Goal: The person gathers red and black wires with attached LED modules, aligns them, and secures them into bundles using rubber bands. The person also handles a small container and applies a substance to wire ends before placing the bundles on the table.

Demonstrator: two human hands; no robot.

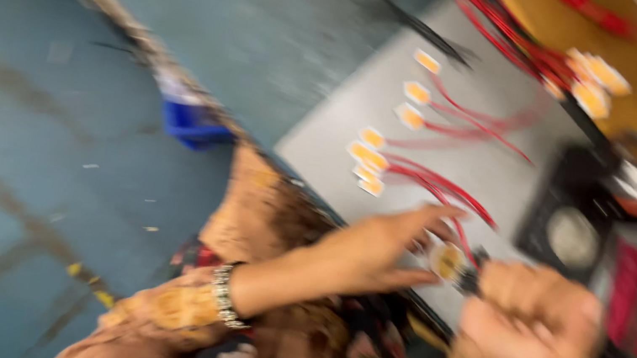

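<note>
Head view, tilted and heavily blurred by motion. Nearest the camera, a patterned sleeve and a beaded bracelet [225, 295] are seen on the left forearm. The left hand [376, 248] is held open, fingers stretched toward a small round yellow part [447, 261] with red wires attached. The part is found between the two hands, touching the left fingertips. The right hand [533, 317] is closed in a fist just beside the part, seemingly around a dark piece joined to it; the grip itself cannot be made out clearly.

Farther off, a grey mat [498, 173] is laid on the table, and on it a scattered row of similar yellow parts [372, 160] with red wires [464, 121] is seen. To the right, a black square fan-like object [570, 232] is blurred beyond certainty. A blue bin [193, 123] sits at the table's edge.
</note>
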